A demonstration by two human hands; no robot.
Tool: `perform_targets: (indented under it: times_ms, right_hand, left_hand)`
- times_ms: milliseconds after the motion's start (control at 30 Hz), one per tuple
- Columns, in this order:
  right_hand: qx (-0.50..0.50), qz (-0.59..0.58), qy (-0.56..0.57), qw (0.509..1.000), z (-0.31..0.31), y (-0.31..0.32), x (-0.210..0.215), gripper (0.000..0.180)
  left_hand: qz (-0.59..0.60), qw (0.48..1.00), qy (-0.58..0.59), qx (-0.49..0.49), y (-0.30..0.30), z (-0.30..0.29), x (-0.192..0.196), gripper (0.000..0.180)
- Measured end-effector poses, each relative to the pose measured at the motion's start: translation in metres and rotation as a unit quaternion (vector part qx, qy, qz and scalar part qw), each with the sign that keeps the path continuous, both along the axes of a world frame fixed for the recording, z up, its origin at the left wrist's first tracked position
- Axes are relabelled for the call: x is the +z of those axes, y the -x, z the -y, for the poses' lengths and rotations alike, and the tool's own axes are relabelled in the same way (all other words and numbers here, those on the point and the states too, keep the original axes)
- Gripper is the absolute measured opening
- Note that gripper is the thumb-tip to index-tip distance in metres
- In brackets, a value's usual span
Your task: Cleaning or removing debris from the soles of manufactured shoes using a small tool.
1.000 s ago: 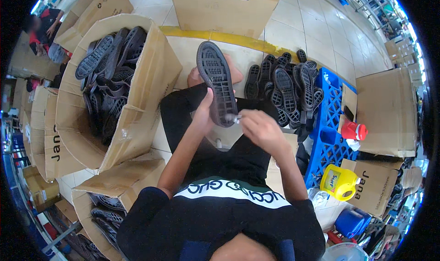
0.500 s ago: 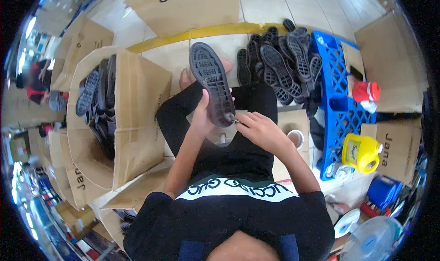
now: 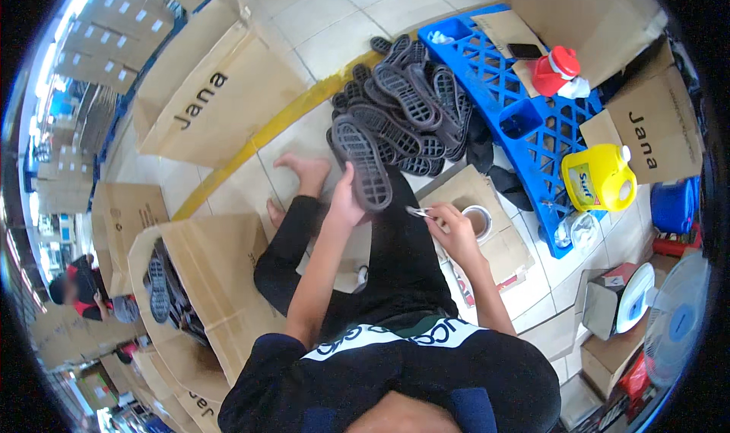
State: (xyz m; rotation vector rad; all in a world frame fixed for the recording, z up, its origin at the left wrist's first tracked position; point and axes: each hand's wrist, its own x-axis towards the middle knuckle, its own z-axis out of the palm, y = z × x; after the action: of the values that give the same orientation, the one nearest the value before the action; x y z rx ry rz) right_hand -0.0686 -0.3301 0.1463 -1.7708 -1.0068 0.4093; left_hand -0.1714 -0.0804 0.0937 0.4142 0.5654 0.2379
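Note:
In my left hand is a dark grey shoe sole, its gridded side facing up and its heel end toward me. The thumb lies along the sole's edge. My right hand, apart from the sole and to its right, pinches a small silvery hand tool that looks like snips. The tool's tip points left, over my right thigh. Just beyond the held sole lies a heap of similar soles on the floor. Beside my right hand stands a cup of brown liquid.
The cup rests on a flat cardboard piece. Farther right, a blue plastic pallet bears a phone, a red bottle and a yellow jug. An open carton with soles stands left; another carton stands ahead.
My view has swung to the right. My right hand, with the small tool, has moved away from the sole's heel toward the cup. The left hand keeps hold of the sole.

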Motion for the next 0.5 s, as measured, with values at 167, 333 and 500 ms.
perform_targets:
  times_ms: [167, 333, 500]
  right_hand:
    - [-0.139, -0.024, 0.037, 0.989, 0.054, -0.01, -0.047, 0.01]
    - [-0.245, -0.159, 0.046, 0.955, 0.081, -0.007, -0.079, 0.01]
    - [-0.296, -0.186, 0.056, 0.935, 0.106, -0.013, -0.121, 0.014]
  left_hand:
    - [0.112, 0.991, -0.029, -0.074, -0.121, -0.035, 0.008, 0.061]
    - [-0.002, 0.997, -0.08, -0.016, -0.177, -0.05, -0.026, 0.068]
    - [-0.022, 0.987, -0.143, -0.068, -0.084, -0.041, -0.063, 0.075]
